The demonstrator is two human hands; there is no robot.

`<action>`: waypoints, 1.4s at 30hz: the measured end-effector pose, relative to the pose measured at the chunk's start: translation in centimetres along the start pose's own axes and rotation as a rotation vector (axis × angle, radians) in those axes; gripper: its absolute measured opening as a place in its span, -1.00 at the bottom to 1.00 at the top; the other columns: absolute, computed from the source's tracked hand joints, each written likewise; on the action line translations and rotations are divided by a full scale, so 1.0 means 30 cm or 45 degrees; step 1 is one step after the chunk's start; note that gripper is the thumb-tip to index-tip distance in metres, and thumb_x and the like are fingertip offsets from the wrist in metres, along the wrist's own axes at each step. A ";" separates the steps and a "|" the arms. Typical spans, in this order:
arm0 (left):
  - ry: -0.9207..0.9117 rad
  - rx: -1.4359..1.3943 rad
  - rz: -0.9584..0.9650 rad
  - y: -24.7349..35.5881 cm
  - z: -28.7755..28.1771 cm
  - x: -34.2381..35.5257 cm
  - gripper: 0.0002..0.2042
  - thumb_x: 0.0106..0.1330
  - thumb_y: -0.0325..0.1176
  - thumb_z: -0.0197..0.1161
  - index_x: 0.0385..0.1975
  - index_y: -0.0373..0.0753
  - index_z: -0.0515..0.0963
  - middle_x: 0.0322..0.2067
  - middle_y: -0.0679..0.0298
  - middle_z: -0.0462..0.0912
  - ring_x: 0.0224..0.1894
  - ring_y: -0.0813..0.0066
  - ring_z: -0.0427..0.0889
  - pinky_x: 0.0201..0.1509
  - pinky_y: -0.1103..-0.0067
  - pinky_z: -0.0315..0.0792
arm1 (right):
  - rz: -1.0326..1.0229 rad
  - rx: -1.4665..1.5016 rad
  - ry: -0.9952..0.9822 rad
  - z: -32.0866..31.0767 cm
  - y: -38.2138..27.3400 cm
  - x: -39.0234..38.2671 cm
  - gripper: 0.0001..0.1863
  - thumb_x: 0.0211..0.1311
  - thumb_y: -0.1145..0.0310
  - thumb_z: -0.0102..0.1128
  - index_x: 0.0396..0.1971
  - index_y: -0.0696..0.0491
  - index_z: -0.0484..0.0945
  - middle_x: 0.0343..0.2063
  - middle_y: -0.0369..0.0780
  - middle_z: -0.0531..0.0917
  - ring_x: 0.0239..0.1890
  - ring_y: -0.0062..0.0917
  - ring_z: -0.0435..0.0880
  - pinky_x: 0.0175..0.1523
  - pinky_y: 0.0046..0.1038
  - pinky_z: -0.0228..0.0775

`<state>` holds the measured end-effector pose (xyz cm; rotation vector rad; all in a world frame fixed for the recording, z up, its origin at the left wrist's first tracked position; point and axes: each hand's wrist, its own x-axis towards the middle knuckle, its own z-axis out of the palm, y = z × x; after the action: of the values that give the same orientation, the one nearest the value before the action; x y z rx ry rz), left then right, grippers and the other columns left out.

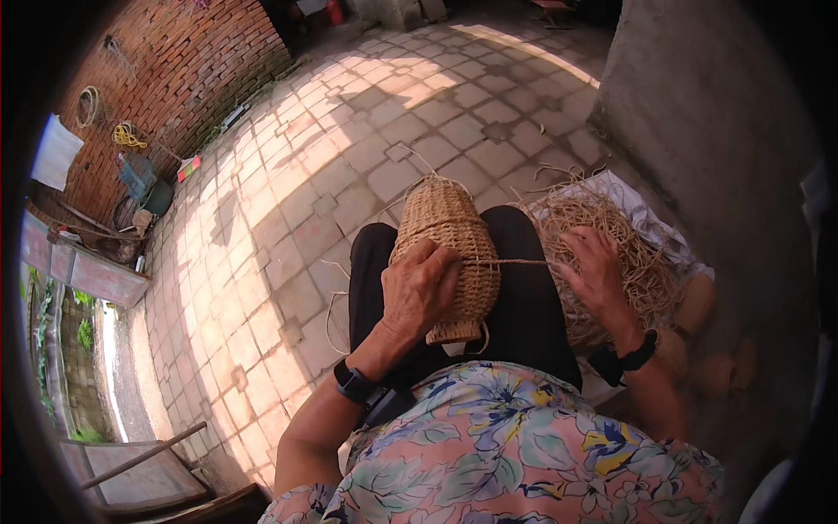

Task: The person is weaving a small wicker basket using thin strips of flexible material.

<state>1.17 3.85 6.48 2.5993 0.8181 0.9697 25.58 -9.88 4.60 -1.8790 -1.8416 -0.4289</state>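
Observation:
A tan woven basket (445, 214), narrow and bottle-shaped, lies across my lap with loose strands sticking out at its rim and sides. My left hand (421, 284) is closed against the middle of its body, fingers curled and fingertips hidden. From there a twisted straw cord (515, 261) runs straight out to the right. The cord's far part reaches the thumb and fingers of my right hand (598, 272), which is raised beside my right knee over the loose straw and appears to pinch it.
A tangled heap of straw cord (602, 218) lies on a white sheet (642, 210) to my right, near a plaster wall (707, 105). Brick-coloured paving (288, 236) spreads ahead and left. Boards and a pole (144, 454) stand at the lower left.

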 end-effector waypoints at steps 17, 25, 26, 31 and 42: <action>0.031 -0.363 0.427 0.002 0.157 -0.028 -0.82 0.07 -0.33 0.18 -0.36 -0.25 0.48 -0.41 0.20 0.35 -0.44 0.32 0.57 -0.47 0.45 0.46 | 0.998 1.380 -0.491 0.010 -0.062 0.019 -0.88 0.18 0.43 0.19 -0.29 0.08 0.55 -0.53 -0.50 0.45 -0.54 -0.88 0.27 -0.47 -0.77 0.03; 0.033 -0.492 0.415 0.042 0.192 -0.035 -0.82 0.07 -0.31 0.18 -0.44 -0.29 0.54 -0.37 0.16 0.37 -0.36 0.33 0.58 -0.45 0.46 0.49 | 0.862 1.045 -0.610 -0.041 -0.085 0.088 -0.94 0.13 0.50 0.18 -0.44 0.14 0.48 -0.51 -0.43 0.50 -0.45 -0.81 0.41 -0.33 -0.72 0.23; 0.032 -0.497 0.398 0.048 0.194 -0.028 -0.82 0.07 -0.31 0.18 -0.42 -0.30 0.55 -0.36 0.16 0.38 -0.37 0.32 0.58 -0.46 0.46 0.48 | 0.860 1.034 -0.613 -0.038 -0.083 0.089 -0.94 0.13 0.50 0.18 -0.44 0.14 0.48 -0.51 -0.43 0.50 -0.45 -0.81 0.41 -0.33 -0.72 0.23; 0.039 -0.435 0.323 0.048 0.185 -0.024 -0.80 0.04 -0.32 0.21 -0.41 -0.32 0.55 -0.37 0.12 0.42 -0.47 0.32 0.58 -0.49 0.46 0.47 | 0.792 0.908 -0.710 -0.047 -0.153 0.127 -0.94 0.12 0.50 0.17 -0.45 0.15 0.48 -0.54 -0.43 0.47 -0.47 -0.81 0.37 -0.37 -0.69 0.20; -0.009 -0.283 0.352 -0.043 0.153 -0.105 -0.78 0.14 -0.24 0.19 -0.25 -0.15 0.48 -0.29 0.16 0.38 -0.39 0.33 0.62 -0.53 0.47 0.45 | 0.405 0.647 -0.709 -0.119 -0.214 0.172 -0.93 0.00 0.55 0.22 -0.51 0.21 0.51 -0.59 -0.26 0.50 -0.51 -0.61 0.46 -0.41 -0.57 0.27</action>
<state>1.70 2.90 0.87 2.5593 0.3301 1.0547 19.82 -7.50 11.07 -1.9728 -1.6867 0.6730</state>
